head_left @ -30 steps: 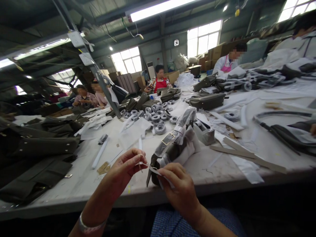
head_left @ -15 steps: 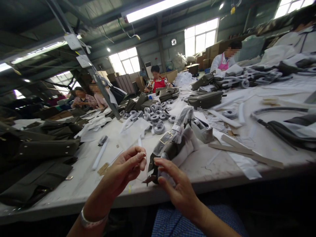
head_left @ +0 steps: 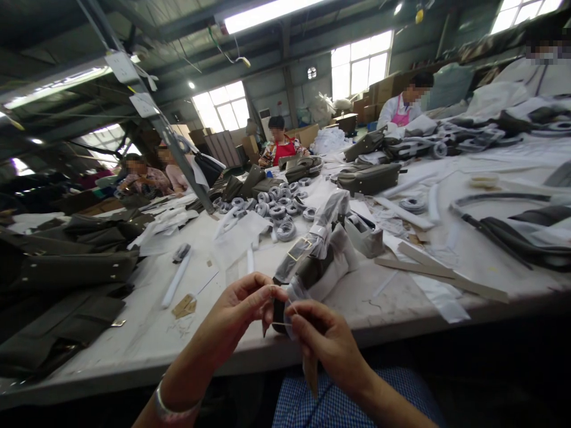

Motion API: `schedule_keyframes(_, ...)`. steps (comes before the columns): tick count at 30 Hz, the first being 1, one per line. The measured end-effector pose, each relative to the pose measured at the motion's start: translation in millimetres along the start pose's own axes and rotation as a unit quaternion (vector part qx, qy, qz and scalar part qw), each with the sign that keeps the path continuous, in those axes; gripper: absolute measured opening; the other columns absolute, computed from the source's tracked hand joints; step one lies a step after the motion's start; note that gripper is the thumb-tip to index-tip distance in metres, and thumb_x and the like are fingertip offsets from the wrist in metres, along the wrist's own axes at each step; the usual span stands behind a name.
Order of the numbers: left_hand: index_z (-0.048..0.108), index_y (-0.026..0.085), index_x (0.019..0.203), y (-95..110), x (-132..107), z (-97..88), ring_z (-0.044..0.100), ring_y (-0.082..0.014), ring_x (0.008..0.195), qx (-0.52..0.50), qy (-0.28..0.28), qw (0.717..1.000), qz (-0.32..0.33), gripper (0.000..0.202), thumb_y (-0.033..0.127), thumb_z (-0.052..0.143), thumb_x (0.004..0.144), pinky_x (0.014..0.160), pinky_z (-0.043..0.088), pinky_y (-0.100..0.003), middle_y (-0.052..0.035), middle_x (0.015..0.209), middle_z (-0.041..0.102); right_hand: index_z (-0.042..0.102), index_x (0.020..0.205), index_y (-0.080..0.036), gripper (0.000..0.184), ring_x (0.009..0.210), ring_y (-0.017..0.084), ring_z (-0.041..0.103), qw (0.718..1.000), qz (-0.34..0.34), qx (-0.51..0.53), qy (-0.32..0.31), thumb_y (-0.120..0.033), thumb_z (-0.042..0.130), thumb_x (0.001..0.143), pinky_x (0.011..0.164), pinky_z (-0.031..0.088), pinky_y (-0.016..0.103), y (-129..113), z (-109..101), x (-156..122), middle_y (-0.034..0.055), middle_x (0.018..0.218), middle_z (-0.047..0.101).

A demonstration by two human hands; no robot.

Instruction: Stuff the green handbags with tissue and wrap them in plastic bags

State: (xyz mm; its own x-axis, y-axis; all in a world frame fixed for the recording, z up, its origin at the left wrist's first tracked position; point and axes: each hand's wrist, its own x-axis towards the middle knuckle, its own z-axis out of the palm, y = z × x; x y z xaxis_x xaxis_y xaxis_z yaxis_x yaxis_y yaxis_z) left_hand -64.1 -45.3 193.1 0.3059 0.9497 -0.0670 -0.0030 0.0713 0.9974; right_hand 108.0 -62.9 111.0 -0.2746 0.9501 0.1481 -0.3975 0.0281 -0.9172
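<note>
A thin light string (head_left: 281, 324) runs between my two hands at the table's front edge. My left hand (head_left: 252, 306) is closed in a pinch on one part of it. My right hand (head_left: 323, 333) pinches the other part, and a tan hang tag (head_left: 310, 375) dangles below its fingers. Just behind the hands stands a dark olive bag (head_left: 314, 270). Its strap is wrapped in clear film, with a gold buckle (head_left: 300, 249) showing through. The fingers hide the bag's near end. More tan tags (head_left: 184, 305) lie on the table left of my left hand.
A tape dispenser (head_left: 363, 236) sits behind the bag, with cardboard strips (head_left: 439, 270) to its right. Wrapped rolls (head_left: 285, 229) are heaped farther back. Dark bags (head_left: 75, 267) pile up at left. A slanting post (head_left: 178, 148) rises from the table. Several co-workers sit beyond.
My right hand has closed from a loose, open pose into a pinch on the string. My left hand has moved slightly right, towards it. The tag now hangs below my right hand.
</note>
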Motion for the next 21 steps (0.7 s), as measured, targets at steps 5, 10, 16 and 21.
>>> schedule_keyframes(5, 0.071, 0.018, 0.094, -14, 14, -23.8, 0.065, -0.0178, 0.087, 0.065, 0.04, 0.997, 0.008, 0.029, 0.046, 0.061, 0.09, 0.08, 0.052, -0.029, -0.0082, 0.098, 0.071, 0.073, 0.091, -0.014, 0.039, 0.042, 0.003, 0.038, 0.994, 0.062, -0.03, 0.079, -0.053, 0.072, 0.081, 0.039, 0.026, 0.016, -3, -30, 9, -0.003, 0.057, 0.054)
schedule_keyframes(10, 0.073, 0.02, 0.097, -17, 49, -41.7, 0.063, -0.018, 0.082, 0.181, 0.108, 0.975, 0.073, 0.031, 0.048, 0.066, 0.085, 0.065, 0.046, -0.025, -0.0064, 0.095, 0.072, 0.075, 0.094, -0.014, 0.04, 0.045, 0.007, 0.041, 0.982, 0.043, -0.14, 0.118, -0.051, 0.069, 0.081, 0.042, 0.03, 0.02, -4, -43, 38, -0.0009, 0.062, 0.059)
schedule_keyframes(16, 0.069, 0.019, 0.119, -7, 90, -34.9, 0.064, -0.0249, 0.102, 0.16, -0.15, 0.974, 0.049, 0.044, 0.044, 0.07, 0.083, 0.088, 0.047, -0.033, -0.0092, 0.112, 0.072, 0.077, 0.088, -0.014, 0.033, 0.06, 0.013, 0.054, 0.967, -0.04, -0.228, 0.102, -0.044, 0.064, 0.085, 0.057, 0.042, 0.024, -9, -31, 72, 0.0017, 0.065, 0.064)
schedule_keyframes(21, 0.064, 0.016, 0.127, -9, 104, -32.5, 0.067, -0.0233, 0.09, 0.115, -0.184, 0.976, 0.016, 0.058, 0.042, 0.077, 0.077, 0.08, 0.049, -0.032, -0.0095, 0.1, 0.074, 0.077, 0.087, -0.014, 0.03, 0.055, 0.012, 0.049, 0.962, -0.049, -0.245, 0.11, -0.041, 0.064, 0.083, 0.052, 0.038, 0.024, -14, -27, 84, 0.0005, 0.06, 0.061)
